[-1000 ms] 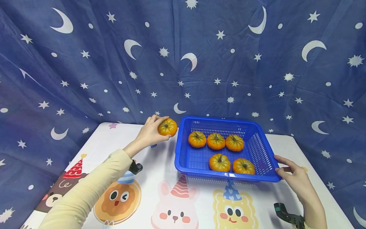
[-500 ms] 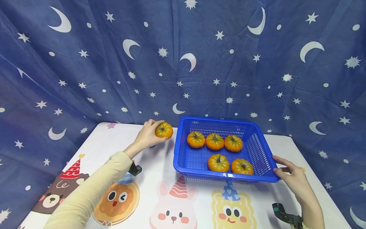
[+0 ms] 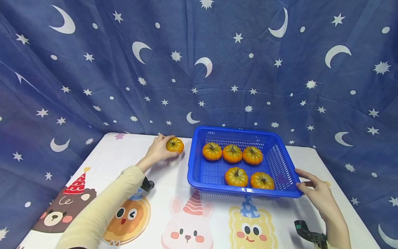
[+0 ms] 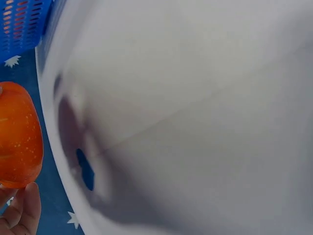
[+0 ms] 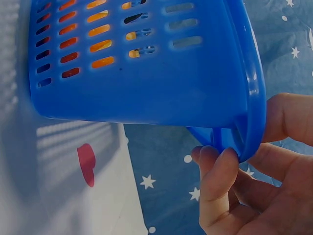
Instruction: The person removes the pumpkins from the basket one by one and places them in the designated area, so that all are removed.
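Note:
My left hand (image 3: 157,150) grips a small orange pumpkin (image 3: 175,146) from its left side, near the table's back edge and left of the blue basket (image 3: 217,190). In the left wrist view the pumpkin (image 4: 18,134) shows at the left edge with fingertips below it; whether it touches the table I cannot tell. My right hand (image 3: 319,192) pinches the right rim of the basket near its front corner. In the right wrist view the fingers (image 5: 215,188) curl round that rim. Several pumpkins lie inside, a row of three (image 3: 232,153) behind and two (image 3: 236,177) in front.
The basket stands on a white tablecloth (image 3: 161,207) printed with cartoon animals. A dark blue curtain (image 3: 168,62) with moons and stars hangs behind the table. Dark wrist cameras sit on both wrists.
My left hand has lowered the pumpkin and shifted it slightly left, away from the basket. The right hand keeps its hold on the rim, and the basket's pumpkins stay in place.

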The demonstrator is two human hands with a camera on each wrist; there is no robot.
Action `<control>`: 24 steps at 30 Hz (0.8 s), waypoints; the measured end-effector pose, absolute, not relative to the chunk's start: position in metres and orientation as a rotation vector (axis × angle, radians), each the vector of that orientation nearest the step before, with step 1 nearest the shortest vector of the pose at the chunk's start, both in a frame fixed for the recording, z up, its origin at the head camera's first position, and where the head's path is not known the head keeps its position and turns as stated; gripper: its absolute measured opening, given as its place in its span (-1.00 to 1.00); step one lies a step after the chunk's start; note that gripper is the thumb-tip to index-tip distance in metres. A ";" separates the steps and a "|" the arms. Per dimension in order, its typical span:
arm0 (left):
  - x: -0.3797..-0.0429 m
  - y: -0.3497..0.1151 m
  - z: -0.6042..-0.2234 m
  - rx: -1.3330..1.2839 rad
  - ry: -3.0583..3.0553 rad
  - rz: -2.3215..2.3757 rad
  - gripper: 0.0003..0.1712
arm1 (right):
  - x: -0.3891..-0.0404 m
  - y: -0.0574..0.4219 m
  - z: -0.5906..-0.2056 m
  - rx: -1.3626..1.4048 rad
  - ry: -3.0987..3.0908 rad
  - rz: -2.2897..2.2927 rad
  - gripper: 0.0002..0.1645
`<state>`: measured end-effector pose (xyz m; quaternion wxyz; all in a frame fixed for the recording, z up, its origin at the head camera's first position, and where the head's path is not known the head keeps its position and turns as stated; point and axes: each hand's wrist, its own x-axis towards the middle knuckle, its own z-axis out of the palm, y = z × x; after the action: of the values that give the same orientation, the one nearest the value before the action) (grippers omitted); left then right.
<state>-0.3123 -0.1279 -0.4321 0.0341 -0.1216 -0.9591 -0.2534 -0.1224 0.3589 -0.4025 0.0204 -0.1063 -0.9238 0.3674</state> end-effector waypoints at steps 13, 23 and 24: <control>-0.315 -0.128 -0.444 -0.352 -2.991 -0.783 -0.09 | -0.122 0.359 -0.402 -0.325 -2.854 1.151 -0.37; -0.314 -0.127 -0.446 -0.363 -3.008 -0.794 -0.09 | -0.121 0.359 -0.402 -0.327 -2.849 1.160 -0.37; -0.314 -0.127 -0.446 -0.366 -3.009 -0.793 -0.09 | -0.121 0.359 -0.402 -0.329 -2.850 1.163 -0.37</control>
<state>-0.3139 -0.1273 -0.4463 0.0040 -0.1168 -0.9603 -0.2532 -0.1207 0.3590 -0.4022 0.0228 -0.1064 -0.9204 0.3756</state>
